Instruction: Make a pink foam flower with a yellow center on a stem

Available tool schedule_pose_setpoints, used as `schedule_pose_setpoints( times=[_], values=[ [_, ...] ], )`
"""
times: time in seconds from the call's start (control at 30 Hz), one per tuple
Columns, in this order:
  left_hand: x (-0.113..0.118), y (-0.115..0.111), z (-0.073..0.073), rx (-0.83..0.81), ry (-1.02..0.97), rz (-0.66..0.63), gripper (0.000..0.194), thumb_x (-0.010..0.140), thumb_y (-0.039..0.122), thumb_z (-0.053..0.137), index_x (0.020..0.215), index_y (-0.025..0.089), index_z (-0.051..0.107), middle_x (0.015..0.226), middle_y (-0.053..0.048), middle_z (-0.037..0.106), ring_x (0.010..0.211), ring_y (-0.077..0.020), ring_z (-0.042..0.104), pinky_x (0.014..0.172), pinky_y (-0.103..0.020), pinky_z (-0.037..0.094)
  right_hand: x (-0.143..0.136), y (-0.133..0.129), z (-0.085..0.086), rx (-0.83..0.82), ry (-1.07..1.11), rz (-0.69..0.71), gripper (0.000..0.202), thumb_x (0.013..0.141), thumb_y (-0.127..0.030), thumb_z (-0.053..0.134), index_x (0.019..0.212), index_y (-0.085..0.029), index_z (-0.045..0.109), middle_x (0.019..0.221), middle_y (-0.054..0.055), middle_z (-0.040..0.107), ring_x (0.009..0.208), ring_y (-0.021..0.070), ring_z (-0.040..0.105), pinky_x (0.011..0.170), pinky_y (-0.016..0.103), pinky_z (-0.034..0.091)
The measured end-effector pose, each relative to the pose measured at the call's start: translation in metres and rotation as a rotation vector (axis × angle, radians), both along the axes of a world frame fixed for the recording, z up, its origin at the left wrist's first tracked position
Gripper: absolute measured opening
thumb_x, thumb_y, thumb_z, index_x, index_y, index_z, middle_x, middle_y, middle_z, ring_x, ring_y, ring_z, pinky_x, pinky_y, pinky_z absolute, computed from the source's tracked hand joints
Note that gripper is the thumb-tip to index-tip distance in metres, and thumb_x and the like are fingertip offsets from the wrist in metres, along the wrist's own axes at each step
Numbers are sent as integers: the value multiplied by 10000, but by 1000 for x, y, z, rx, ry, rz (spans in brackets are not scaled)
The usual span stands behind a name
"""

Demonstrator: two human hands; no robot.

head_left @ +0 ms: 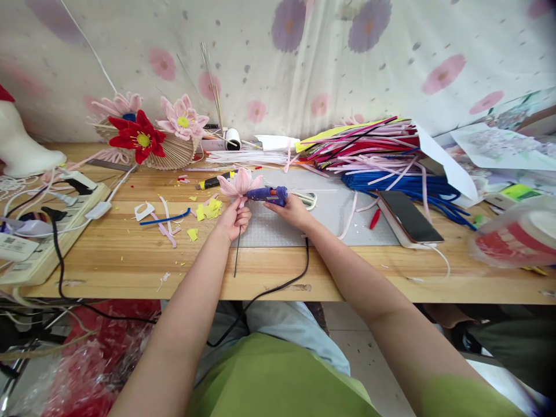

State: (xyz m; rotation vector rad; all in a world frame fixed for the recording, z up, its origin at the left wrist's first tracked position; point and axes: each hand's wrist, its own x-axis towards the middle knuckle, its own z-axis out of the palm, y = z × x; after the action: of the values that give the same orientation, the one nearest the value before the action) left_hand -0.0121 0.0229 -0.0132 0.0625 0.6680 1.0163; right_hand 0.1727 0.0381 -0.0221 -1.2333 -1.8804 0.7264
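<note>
My left hand (pixel 235 220) is closed around the stem of a pink pipe-cleaner flower (pixel 238 182), whose petals spread upward above my fingers. Below that fist the dark thin stem (pixel 237 255) sticks out toward the table's front edge. In my right hand (pixel 294 211) is a blue glue gun (pixel 268 195), held level with its nozzle pointing left. The nozzle end is close to the base of the petals; whether it touches them I cannot tell. A black cord (pixel 278 288) runs down from the glue gun over the table edge.
A grey cutting mat (pixel 365 223) lies beneath my hands. Yellow scraps (pixel 208 209) and a utility knife (pixel 216 180) are to the left. Finished red (pixel 139 138) and pink flowers (pixel 183 119) stand behind. Pipe-cleaner bundles (pixel 369 145), a phone (pixel 410 215) and a plastic tub (pixel 519 234) are right; a power strip (pixel 52 243) is left.
</note>
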Motion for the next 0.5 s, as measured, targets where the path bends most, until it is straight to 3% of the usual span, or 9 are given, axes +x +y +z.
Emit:
schedule_pose_setpoints(
  times=[0.5],
  values=[
    [-4, 0, 0, 4, -36, -21, 231, 913, 313, 397, 778, 150, 490, 501, 96, 136, 312, -18, 208, 259, -79, 49, 5, -1, 3, 17, -146, 3, 422, 731, -547, 556, 808, -144, 652, 643, 15, 568, 576, 121, 464, 577, 234, 346]
  ],
)
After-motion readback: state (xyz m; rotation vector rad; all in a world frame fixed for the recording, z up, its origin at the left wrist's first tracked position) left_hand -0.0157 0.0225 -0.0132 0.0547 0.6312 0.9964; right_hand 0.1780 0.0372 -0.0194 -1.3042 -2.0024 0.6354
